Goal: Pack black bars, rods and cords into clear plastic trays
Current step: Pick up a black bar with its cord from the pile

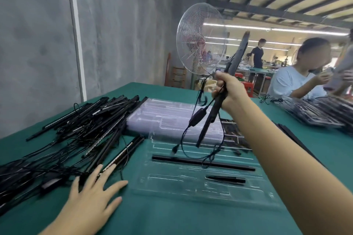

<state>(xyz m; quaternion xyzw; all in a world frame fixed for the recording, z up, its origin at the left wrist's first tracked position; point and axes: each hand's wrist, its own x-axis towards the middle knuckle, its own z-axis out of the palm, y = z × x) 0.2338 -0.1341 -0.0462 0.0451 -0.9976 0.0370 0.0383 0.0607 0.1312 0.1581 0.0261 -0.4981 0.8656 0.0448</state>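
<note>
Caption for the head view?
Right hand holds black bars with dangling cord above clear tray; left hand rests flat beside pile.

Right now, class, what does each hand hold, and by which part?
Right hand grips a black bar near its middle; left hand holds nothing.

Bar pile (80,131) crowding tray's (191,194) left

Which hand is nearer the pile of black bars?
Left. The left hand lies at the pile of black bars; the right hand is raised over the clear tray.
</note>
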